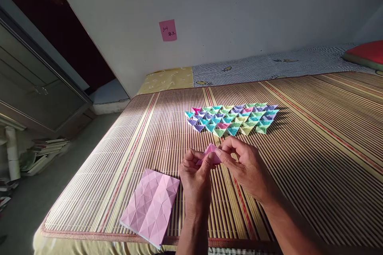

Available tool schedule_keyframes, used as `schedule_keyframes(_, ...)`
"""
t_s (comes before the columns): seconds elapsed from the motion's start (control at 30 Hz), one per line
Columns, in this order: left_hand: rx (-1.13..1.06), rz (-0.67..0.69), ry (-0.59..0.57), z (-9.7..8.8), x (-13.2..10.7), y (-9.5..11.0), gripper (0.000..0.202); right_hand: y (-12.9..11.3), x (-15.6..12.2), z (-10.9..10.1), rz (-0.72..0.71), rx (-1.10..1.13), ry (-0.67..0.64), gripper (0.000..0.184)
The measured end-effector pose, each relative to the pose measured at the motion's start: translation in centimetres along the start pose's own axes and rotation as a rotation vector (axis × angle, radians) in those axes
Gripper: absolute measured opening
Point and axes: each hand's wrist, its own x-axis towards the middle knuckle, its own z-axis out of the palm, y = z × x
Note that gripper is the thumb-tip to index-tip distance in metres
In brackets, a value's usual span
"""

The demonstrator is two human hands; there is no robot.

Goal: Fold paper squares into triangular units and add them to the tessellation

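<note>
Paper [211,148], pink and folded, is pinched by left hand [196,171] and right hand [243,163] above the slatted mat [113,167]; probably light and easily creased, it suits gentle edge holds.

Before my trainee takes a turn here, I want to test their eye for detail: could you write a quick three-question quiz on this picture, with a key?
1. True or false: the left hand and the right hand both touch the pink folded paper.
2. Relative to the hands, where do the multicoloured boat-shaped folded papers lie? A: nearer the person. B: farther from the person. C: under the left wrist.
3. What number is written on the pink note on the wall?

Key: 1 true; 2 B; 3 304.
</note>
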Motion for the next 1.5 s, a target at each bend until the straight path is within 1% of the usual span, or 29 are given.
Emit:
schedule_keyframes(0.13, 0.052, 0.034, -0.017, 0.1, -0.2, 0.0, 0.031, 0.5, 0.0, -0.1, 0.015, 0.066, -0.024, 0.015)
schedule_keyframes(0.23, 0.061, 0.051, -0.018, 0.2, -0.3, -0.1, 0.030, 0.9, 0.0, -0.1, 0.032, 0.087, 0.001, 0.012)
schedule_keyframes(0.3, 0.038, 0.048, -0.018, 0.2, -0.4, -0.2, 0.030, 1.1, -0.1, -0.1, 0.060, 0.133, -0.001, 0.014)
schedule_keyframes(0.4, 0.005, 0.040, -0.029, 0.3, -0.4, -0.2, 0.028, 1.2, -0.2, -0.1, 0.121, 0.230, -0.080, 0.019)
schedule_keyframes(0.47, 0.001, 0.030, -0.046, 0.3, -0.5, -0.2, 0.029, 1.2, -0.3, -0.1, 0.153, 0.282, -0.126, 0.021)
schedule_keyframes(0.53, 0.013, 0.018, -0.071, 0.3, -0.5, -0.1, 0.034, 1.1, -0.3, -0.2, 0.183, 0.326, -0.130, 0.023)
schedule_keyframes(0.6, 0.023, 0.013, -0.087, 0.4, -0.5, 0.1, 0.035, 1.2, -0.3, -0.3, 0.210, 0.344, -0.101, 0.027)
schedule_keyframes(0.67, 0.019, 0.011, -0.086, 0.4, -0.5, 0.2, 0.035, 1.4, -0.2, -0.4, 0.222, 0.338, -0.091, 0.032)
schedule_keyframes(0.77, -0.010, 0.014, -0.076, 0.5, -0.5, 0.2, 0.037, 1.6, -0.1, -0.6, 0.198, 0.321, -0.191, 0.025)
schedule_keyframes(0.83, -0.015, 0.005, -0.075, 0.5, -0.5, 0.1, 0.036, 1.6, -0.1, -0.7, 0.173, 0.299, -0.236, 0.025)
schedule_keyframes(0.9, -0.003, -0.008, -0.070, 0.4, -0.5, 0.0, 0.033, 1.5, -0.1, -0.6, 0.134, 0.240, -0.213, 0.026)
schedule_keyframes(1.0, 0.050, -0.025, -0.060, 0.3, -0.5, 0.1, 0.028, 1.1, -0.1, -0.5, 0.037, 0.092, -0.144, 0.026)
schedule_keyframes(1.07, 0.086, -0.041, -0.076, 0.3, -0.4, 0.3, 0.028, 0.7, -0.2, -0.5, -0.005, 0.019, -0.110, 0.027)
schedule_keyframes(1.2, 0.139, -0.077, -0.177, 0.2, -0.5, 0.8, 0.027, 0.4, -0.2, -0.5, 0.003, 0.002, -0.094, 0.031)
schedule_keyframes(1.27, 0.131, -0.097, -0.213, 0.1, -0.6, 1.0, 0.028, 0.4, -0.3, -0.5, -0.002, -0.009, -0.092, 0.031)
schedule_keyframes(1.37, 0.057, -0.128, -0.221, 0.1, -0.6, 0.9, 0.029, 0.5, -0.3, -0.4, 0.008, -0.024, -0.101, 0.032)
schedule_keyframes(1.5, 0.011, -0.184, -0.239, -0.2, -0.2, 0.3, 0.030, 0.9, -0.2, -0.5, 0.078, 0.036, -0.176, 0.032)
